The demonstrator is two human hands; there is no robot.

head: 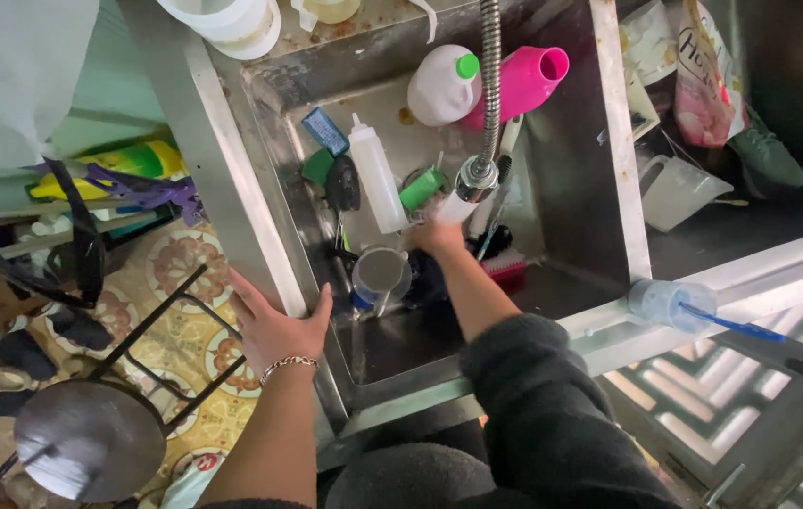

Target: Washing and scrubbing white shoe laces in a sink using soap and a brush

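L hand (274, 325) flat, open on steel sink (231, 188) rim; R hand (436, 236) in basin, grip unclear; tiled floor (184, 339).

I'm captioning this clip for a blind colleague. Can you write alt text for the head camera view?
Seen from above, a person's right hand reaches into a cluttered stainless steel sink under a flexible metal faucet hose, while the left hand rests on the sink's left rim. A white squeeze bottle and pink plastic bottle lie inside.
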